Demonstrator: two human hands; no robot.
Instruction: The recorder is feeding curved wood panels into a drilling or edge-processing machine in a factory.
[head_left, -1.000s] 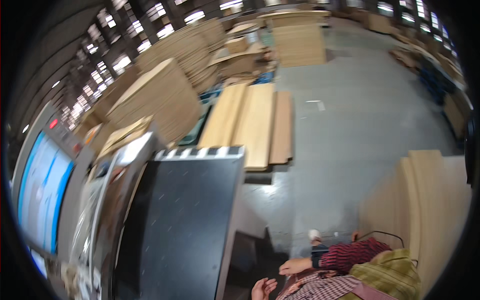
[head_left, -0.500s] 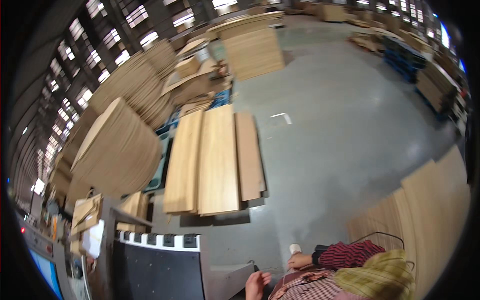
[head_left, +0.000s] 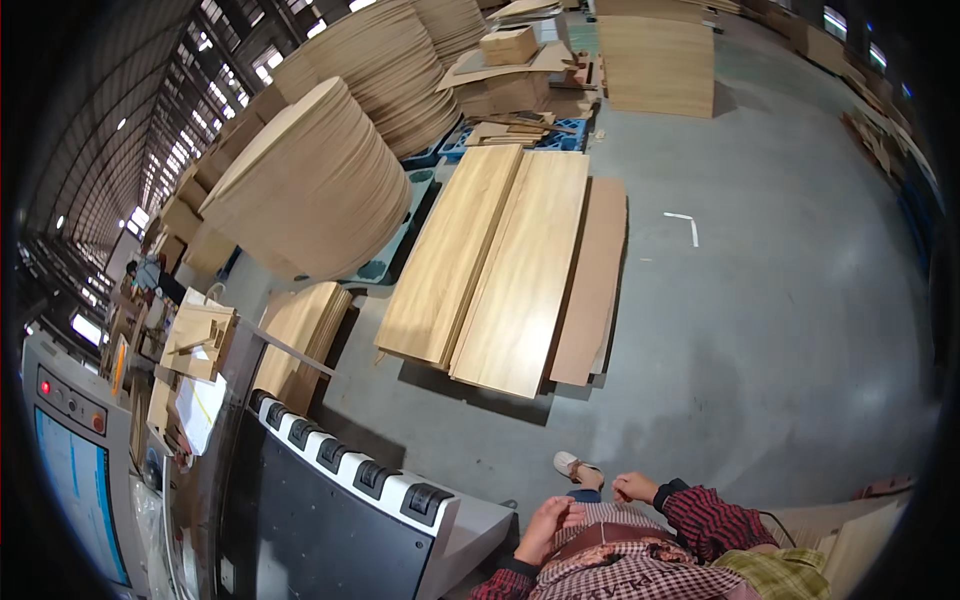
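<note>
My left hand (head_left: 550,528) is in front of my body, fingers loosely bent and a little apart, with nothing seen in it. To its right, my right hand (head_left: 634,488) is held at waist height with half-curled fingers, and I see nothing in it either. Both hands are in the air, touching no board. Beyond them, two stacks of light wood-grain boards, a left stack (head_left: 452,255) and a right stack (head_left: 525,275), lie low above the floor. A plainer brown board (head_left: 592,280) lies along their right side. The machine bed (head_left: 330,515) is nearest to my left hand.
Black rollers (head_left: 370,478) line the machine's white edge. A control panel with a screen (head_left: 75,490) stands at far left. Tall curved stacks of sheets (head_left: 310,190) rise behind, near cardboard boxes (head_left: 508,45). More boards (head_left: 870,530) lie at lower right; grey floor (head_left: 760,330) stretches rightward.
My view has swung left and downward, so the board stacks sit further right and the control panel shows more. My right hand has drawn back toward my body; my left hand shows more fully.
</note>
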